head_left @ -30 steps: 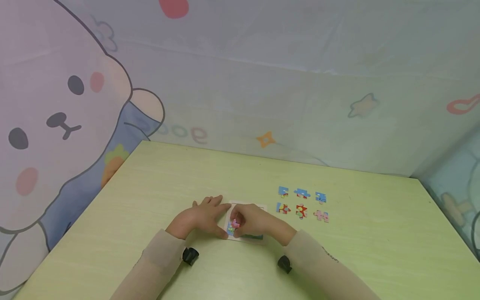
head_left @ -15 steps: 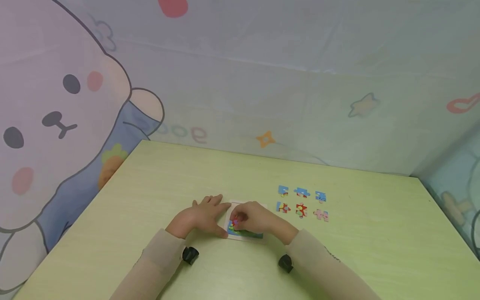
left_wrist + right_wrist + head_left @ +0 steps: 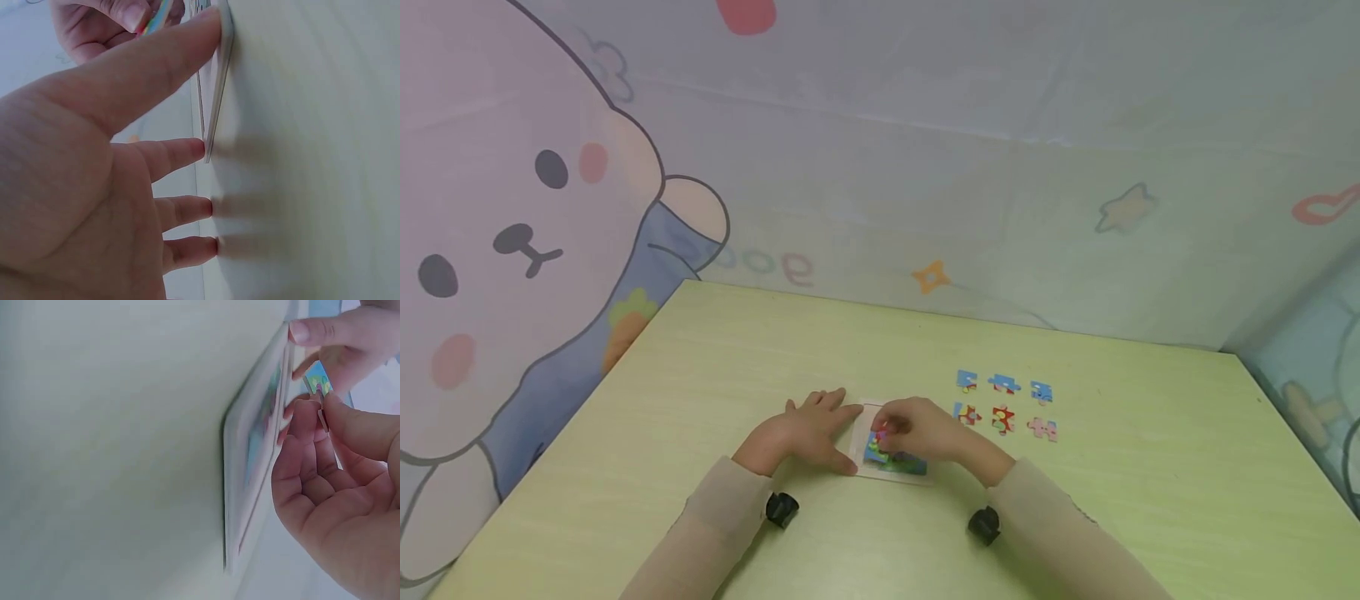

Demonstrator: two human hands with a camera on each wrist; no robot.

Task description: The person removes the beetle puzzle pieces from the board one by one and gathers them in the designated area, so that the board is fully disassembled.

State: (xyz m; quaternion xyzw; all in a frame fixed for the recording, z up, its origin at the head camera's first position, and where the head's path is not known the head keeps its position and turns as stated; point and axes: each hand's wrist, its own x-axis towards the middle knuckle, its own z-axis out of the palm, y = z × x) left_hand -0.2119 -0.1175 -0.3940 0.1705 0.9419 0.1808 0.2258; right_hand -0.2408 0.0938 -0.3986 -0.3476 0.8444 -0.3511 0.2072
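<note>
My right hand point(image 3: 921, 429) pinches a jigsaw piece point(image 3: 876, 450), blue with green and pink, between thumb and fingers. In the right wrist view, that piece point(image 3: 318, 378) is tilted and held apart from the puzzle board point(image 3: 234, 481). The pale-rimmed board point(image 3: 895, 479) lies flat on the table under this hand, with a blue-and-green picture area partly hidden. My left hand point(image 3: 805, 435) is spread at the board's left side. Its thumb and index fingertip touch the board's edge point(image 3: 219, 81), while the other fingertips rest on the table.
Several loose jigsaw pieces point(image 3: 1003, 420) lie in two rows right of the board, beyond the right forearm. The light table point(image 3: 1135, 492) ends at a printed cloth backdrop point(image 3: 925, 167). A black device sits at each wrist, left point(image 3: 782, 510) and right point(image 3: 984, 526).
My right hand has drawn slightly right and up from the board's lower left, carrying the pinched jigsaw piece away from the board's left rim. The left hand has stayed in place.
</note>
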